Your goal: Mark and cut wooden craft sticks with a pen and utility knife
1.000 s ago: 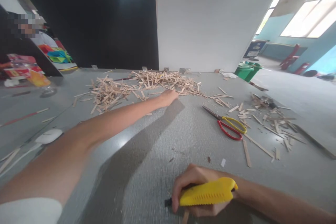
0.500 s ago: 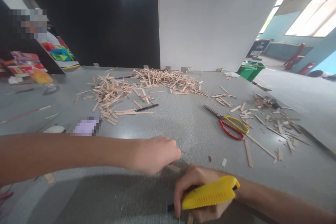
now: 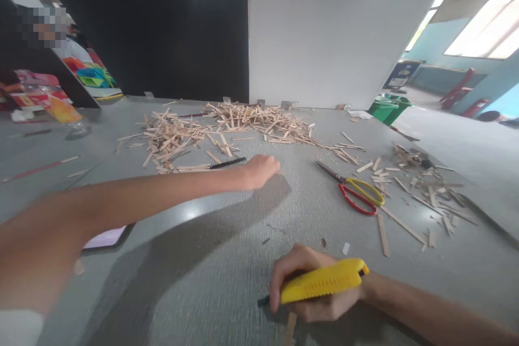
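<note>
My left hand (image 3: 261, 172) is stretched out over the grey table, its fingers curled together; whatever they may hold is hidden. It is just short of the piles of thin wooden sticks (image 3: 275, 124) and right of a black pen-like tool (image 3: 227, 162). Near the front edge of the view, my right hand (image 3: 302, 275) is wrapped round a yellow cutter (image 3: 324, 281), whose dark tip points left. A wooden stick (image 3: 290, 328) shows below the right hand. Scissors (image 3: 348, 186) with one red and one yellow handle lie to the right.
Loose sticks and scraps (image 3: 433, 189) are scattered at the right. A phone (image 3: 106, 238) lies partly under my left forearm. A plastic bottle (image 3: 65, 111) is at the far left. Upright black and white panels (image 3: 324, 32) rise behind the piles. A person is at the upper left.
My left hand has moved forward, away from my right hand, to near the stick piles. The right hand has shifted only slightly and still holds the cutter.
</note>
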Action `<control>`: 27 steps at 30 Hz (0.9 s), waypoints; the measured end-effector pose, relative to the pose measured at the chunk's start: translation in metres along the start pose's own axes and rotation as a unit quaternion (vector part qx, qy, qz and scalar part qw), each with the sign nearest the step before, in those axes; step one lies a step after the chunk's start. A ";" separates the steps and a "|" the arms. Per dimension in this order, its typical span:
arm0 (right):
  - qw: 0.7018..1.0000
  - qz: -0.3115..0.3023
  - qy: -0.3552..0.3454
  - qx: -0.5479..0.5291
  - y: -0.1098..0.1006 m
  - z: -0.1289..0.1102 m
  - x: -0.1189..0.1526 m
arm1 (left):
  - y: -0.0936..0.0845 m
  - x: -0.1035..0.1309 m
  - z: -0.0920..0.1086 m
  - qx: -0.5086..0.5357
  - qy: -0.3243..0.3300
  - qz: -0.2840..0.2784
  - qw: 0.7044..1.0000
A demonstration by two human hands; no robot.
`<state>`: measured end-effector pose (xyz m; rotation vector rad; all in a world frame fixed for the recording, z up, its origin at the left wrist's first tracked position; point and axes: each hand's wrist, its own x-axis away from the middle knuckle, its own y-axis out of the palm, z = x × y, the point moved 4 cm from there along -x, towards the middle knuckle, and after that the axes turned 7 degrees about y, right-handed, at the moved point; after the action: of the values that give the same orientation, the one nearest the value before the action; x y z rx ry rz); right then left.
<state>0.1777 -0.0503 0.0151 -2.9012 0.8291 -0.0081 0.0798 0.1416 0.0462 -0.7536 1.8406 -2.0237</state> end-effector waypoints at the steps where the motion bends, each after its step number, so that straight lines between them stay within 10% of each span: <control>1: 1.000 0.019 -0.002 -0.017 -0.002 -0.001 0.000 | -0.003 -0.008 -0.010 0.002 -0.011 0.010 1.000; 8: 0.979 0.071 0.050 -0.184 -0.018 0.004 -0.003 | -0.030 -0.028 -0.039 0.019 -0.050 0.030 0.998; 13: 0.965 0.012 0.047 -0.257 -0.016 0.008 0.000 | -0.015 0.021 0.021 0.080 0.018 -0.030 0.996; 20: 0.912 0.178 -0.004 -0.369 -0.047 0.016 0.008 | -0.003 0.127 0.095 0.134 0.044 -0.095 0.986; 27: 0.881 0.256 0.029 -0.397 -0.054 0.017 0.005 | 0.018 0.175 0.154 0.133 0.192 -0.069 0.970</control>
<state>0.2114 -0.0057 0.0047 -3.2413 1.9870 0.3825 0.0214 -0.0837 0.0655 -0.4474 1.6829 -2.5899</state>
